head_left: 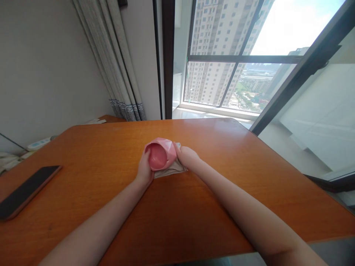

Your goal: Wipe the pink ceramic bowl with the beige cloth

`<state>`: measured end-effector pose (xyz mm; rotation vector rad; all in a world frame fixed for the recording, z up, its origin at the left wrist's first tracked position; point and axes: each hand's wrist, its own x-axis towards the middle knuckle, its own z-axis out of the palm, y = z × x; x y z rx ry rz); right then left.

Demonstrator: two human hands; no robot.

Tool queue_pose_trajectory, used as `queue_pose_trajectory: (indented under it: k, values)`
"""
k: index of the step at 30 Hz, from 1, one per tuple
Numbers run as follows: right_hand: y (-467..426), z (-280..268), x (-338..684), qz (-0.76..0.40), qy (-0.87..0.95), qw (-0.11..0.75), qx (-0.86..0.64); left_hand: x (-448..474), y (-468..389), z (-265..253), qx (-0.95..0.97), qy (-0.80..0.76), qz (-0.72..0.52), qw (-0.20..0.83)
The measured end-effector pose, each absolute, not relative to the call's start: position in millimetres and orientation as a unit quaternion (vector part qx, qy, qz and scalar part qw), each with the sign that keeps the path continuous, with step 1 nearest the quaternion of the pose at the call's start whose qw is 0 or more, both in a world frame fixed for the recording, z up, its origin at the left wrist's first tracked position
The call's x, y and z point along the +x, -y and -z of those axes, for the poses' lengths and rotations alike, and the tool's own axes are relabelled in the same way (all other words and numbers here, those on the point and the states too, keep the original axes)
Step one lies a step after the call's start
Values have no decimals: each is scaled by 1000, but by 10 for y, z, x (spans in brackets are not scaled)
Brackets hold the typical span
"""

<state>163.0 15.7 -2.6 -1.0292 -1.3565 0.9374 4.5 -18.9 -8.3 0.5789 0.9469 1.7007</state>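
Observation:
A pink faceted pot is tipped on its side above the table, its round opening turned toward me. My left hand grips its left rim, with the thumb at the inside edge and the other fingers hidden behind. At the pot's right side, my right hand is closed on a pale cloth and presses it to the outer wall. Part of this cloth hangs below the pot, and a corner shows above my right hand. Most of my right fingers are hidden.
The wooden table spreads around my hands. A dark phone lies at the left. Near the far left edge are a white remote-like item and some fabric. Beyond stand a curtain and a window frame.

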Motion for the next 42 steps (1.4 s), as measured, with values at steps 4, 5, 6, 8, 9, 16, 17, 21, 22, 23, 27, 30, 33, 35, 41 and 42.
queue_pose_trajectory:
  k: [4, 5, 6, 8, 9, 16, 17, 21, 22, 23, 27, 30, 33, 35, 41, 42]
  values:
    - [-28, -191, 1594, -301, 644, 522, -472, 58, 154, 118, 249, -406, -699, 534]
    - [23, -241, 1553, -292, 655, 527, -456, 49, 151, 112, 248, -404, -697, 538]
    - [74, -281, 1508, -300, 664, 533, -430, 39, 153, 103, 249, -402, -694, 543]
    - [162, -321, 1425, -334, 683, 523, -384, 26, 167, 79, 255, -398, -685, 554]
    - [187, -321, 1396, -351, 688, 514, -374, 25, 177, 68, 263, -396, -679, 560]
    - [-147, -154, 1561, -449, 526, 589, -419, 57, 195, 72, 400, -363, -585, 604]
    - [-243, -134, 1643, -446, 508, 600, -428, 48, 194, 85, 427, -379, -567, 594]
    - [-595, -52, 2081, -397, 431, 656, -476, -9, 243, 109, 652, -415, -451, 446]
    - [-663, -23, 2202, -374, 414, 670, -491, -20, 267, 102, 716, -402, -407, 400]
    - [-719, 10, 2320, -324, 396, 687, -516, -28, 291, 91, 769, -386, -364, 357]
    - [-842, 141, 2701, -219, 348, 688, -597, -31, 340, 46, 853, -352, -277, 268]
    - [-851, 191, 2889, -195, 341, 667, -633, -23, 327, 44, 850, -363, -280, 258]
    - [-839, 202, 3039, -177, 336, 655, -653, -20, 310, 51, 841, -385, -290, 248]
    - [-842, 209, 3132, -170, 333, 643, -668, -21, 307, 51, 837, -390, -297, 245]
    - [-870, 234, 3332, -149, 336, 585, -723, -33, 299, 63, 819, -400, -319, 258]
    - [-866, 232, 3345, -145, 336, 570, -735, -35, 295, 70, 817, -398, -322, 264]
